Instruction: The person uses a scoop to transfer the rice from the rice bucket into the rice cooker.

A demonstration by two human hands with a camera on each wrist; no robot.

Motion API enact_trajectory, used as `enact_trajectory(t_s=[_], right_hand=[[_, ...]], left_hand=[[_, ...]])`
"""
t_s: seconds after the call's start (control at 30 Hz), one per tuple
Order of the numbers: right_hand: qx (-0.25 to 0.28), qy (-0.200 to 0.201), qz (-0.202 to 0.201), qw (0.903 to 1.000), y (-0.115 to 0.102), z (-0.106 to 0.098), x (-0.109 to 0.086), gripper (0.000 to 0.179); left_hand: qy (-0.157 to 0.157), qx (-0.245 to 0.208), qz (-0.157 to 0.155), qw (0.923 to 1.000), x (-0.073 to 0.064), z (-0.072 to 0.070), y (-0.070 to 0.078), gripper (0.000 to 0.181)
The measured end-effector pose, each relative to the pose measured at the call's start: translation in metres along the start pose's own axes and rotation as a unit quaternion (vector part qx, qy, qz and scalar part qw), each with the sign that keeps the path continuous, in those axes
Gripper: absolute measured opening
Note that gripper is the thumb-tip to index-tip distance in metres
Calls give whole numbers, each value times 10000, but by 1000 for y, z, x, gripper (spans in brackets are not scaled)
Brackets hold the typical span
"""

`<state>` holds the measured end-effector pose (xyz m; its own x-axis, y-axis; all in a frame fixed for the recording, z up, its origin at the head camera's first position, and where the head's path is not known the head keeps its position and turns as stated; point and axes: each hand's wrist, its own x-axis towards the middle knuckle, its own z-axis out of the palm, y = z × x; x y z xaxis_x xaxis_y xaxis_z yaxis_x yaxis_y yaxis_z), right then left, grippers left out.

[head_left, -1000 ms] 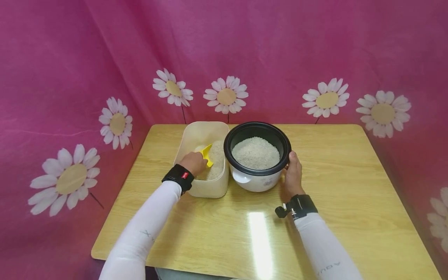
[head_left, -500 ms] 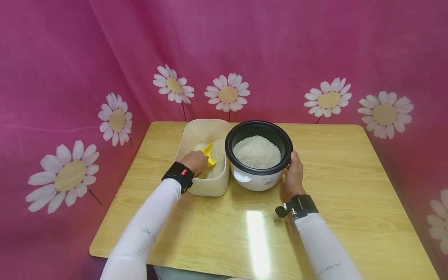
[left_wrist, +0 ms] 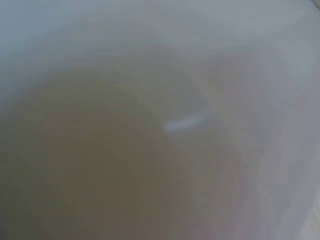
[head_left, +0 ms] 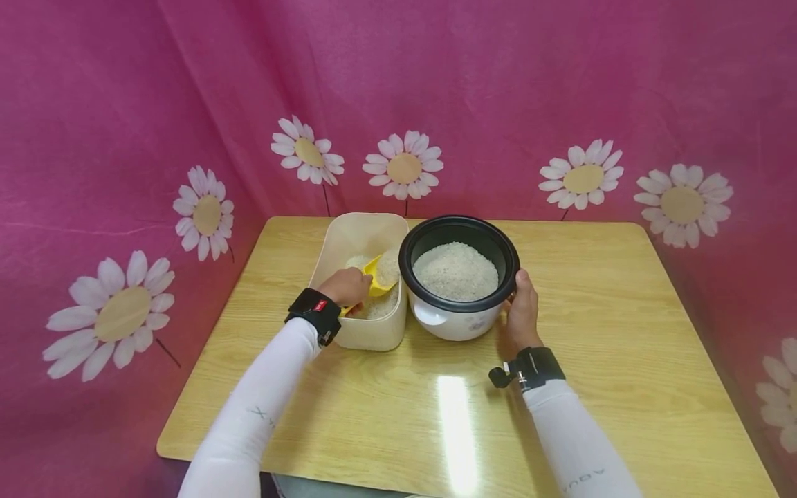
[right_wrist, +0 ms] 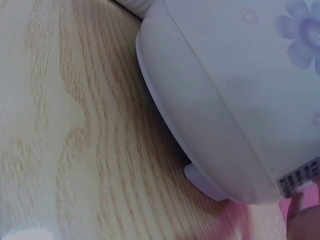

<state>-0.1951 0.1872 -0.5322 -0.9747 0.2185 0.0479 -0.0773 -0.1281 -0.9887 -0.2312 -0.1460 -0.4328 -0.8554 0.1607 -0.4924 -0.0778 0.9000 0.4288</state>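
In the head view my left hand (head_left: 346, 286) grips a yellow scoop (head_left: 380, 281) by its handle, low over the cream bin (head_left: 364, 232). Rice (head_left: 389, 266) is heaped in the scoop, and more rice lies in the bin under it. The left wrist view is a blur. Right beside the bin stands a white rice cooker (head_left: 457, 326) with a black rim, with a mound of rice (head_left: 456, 272) inside. My right hand (head_left: 523, 311) holds the cooker's right side at the rim. The right wrist view shows the cooker's flowered white wall (right_wrist: 225, 90) and a fingertip (right_wrist: 304, 222) near a barcode label.
Both containers stand side by side toward the back of a wooden table (head_left: 591, 311). A pink curtain (head_left: 486, 83) printed with daisies encloses the back and sides. Light glares off the table's front (head_left: 457, 429).
My left hand has raised the scoop and levelled it, and rice now shows heaped in it. The right hand stays at the cooker's side.
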Motion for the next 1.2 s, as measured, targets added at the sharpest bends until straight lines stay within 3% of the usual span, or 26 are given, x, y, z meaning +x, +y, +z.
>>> enact_trajectory(t_s=[0.17, 0.37, 0.53, 0.77, 0.93, 1.07, 1.2], right_hand=[[-17, -33, -6, 10000, -5, 1, -2, 60], [198, 16, 170, 9997, -12, 4, -6, 59], [215, 95, 335, 9992, -4, 2, -3, 56], [16, 1, 57, 10000, 1, -1, 1, 59], [5, 22, 32, 10000, 0, -1, 3, 59], [118, 97, 262, 9995, -3, -1, 3, 58], [289, 132, 569, 9979, -3, 0, 3, 57]], left_hand=[[-70, -537, 135, 9984, -1, -2, -4, 44], [-204, -1568, 153, 9873, -5, -5, -8, 51], [-213, -1754, 58, 9842, -8, -7, -10, 54], [-255, -2128, 65, 9767, -12, -14, -10, 52], [-261, -2672, 91, 9632, -18, -19, -13, 50], [-220, -3100, 158, 9504, -27, -23, -11, 47], [-147, -3183, 191, 9477, -35, -24, -11, 44]])
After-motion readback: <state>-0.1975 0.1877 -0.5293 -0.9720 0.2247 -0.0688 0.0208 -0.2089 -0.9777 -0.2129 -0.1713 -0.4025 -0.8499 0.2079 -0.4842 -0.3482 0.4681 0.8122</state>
